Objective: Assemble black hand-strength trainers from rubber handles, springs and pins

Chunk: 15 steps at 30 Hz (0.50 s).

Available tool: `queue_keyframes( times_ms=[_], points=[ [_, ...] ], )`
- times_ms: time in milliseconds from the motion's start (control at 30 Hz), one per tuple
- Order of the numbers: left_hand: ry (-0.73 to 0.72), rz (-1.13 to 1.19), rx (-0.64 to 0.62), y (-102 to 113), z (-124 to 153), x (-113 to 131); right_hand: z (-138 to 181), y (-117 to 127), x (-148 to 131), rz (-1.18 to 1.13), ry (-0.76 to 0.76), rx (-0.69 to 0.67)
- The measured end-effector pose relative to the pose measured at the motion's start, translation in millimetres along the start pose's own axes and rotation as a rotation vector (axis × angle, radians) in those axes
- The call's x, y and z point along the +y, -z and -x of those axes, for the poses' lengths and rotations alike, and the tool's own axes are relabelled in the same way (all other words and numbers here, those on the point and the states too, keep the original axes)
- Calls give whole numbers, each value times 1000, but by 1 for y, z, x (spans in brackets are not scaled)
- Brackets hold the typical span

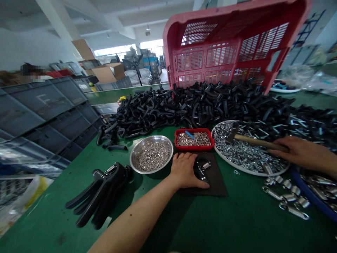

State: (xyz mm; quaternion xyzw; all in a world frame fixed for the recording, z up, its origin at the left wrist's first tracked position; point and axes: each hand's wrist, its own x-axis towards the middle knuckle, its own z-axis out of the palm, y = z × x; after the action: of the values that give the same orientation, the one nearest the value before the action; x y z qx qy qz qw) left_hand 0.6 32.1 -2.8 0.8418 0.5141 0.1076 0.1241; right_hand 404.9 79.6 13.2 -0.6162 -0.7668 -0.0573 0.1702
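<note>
My left hand [185, 170] lies over a black plastic hand-grip exerciser [200, 170] on a dark square pad [217, 179], thumb against its near end; the fingers partly cover it. A metal coil spring [206, 165] shows in the exerciser's head. My right hand [295, 151] is closed round the wooden handle of a hammer [252, 140]. The hammer's head is above a round white tray [234, 163] heaped with small shiny metal parts. Beyond the pad sits a red box [193, 149] of metal pins with a blue stick on top.
A steel bowl [134, 161] of small metal pieces stands left of the pad. Assembled hand-grip exercisers [102, 193] lie further left. Coil springs [289, 196] are loose at right. Black handles [184, 105] pile up behind, under a tipped red crate [168, 45]. Grey crates [47, 105] stand beside the table.
</note>
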Motion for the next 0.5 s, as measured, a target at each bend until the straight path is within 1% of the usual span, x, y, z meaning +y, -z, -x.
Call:
queue_keyframes(
  times_ms=[67, 100, 133, 167, 200, 233, 267, 333, 400, 500],
  points=[
    [-9, 10, -2, 1, 0, -1, 5, 12, -18, -3, -111, -116],
    [-13, 15, -6, 2, -1, -2, 10, 18, -32, -22, -150, -116],
    [-14, 19, -8, 2, -1, -2, 17, 22, -49, -64, -145, -127],
    [-13, 21, -9, 3, -2, -3, 25, 26, -68, -100, -116, -83],
    [-12, 23, -7, 3, -2, -3, 33, 27, -88, -119, -52, -47],
    [-12, 25, -4, 3, -2, -3, 41, 27, -108, -109, 23, 38],
    [-12, 28, 1, 3, -3, -3, 49, 25, -127, -71, 98, 113],
    [-12, 36, 15, 2, -3, -3, 63, 18, -155, 26, 202, 181],
    [-11, 48, 28, 0, -3, -5, 74, 10, -168, 121, 264, 171],
    [-24, 62, 34, -3, -3, -7, 83, 3, -165, 171, 253, 140]
  ],
)
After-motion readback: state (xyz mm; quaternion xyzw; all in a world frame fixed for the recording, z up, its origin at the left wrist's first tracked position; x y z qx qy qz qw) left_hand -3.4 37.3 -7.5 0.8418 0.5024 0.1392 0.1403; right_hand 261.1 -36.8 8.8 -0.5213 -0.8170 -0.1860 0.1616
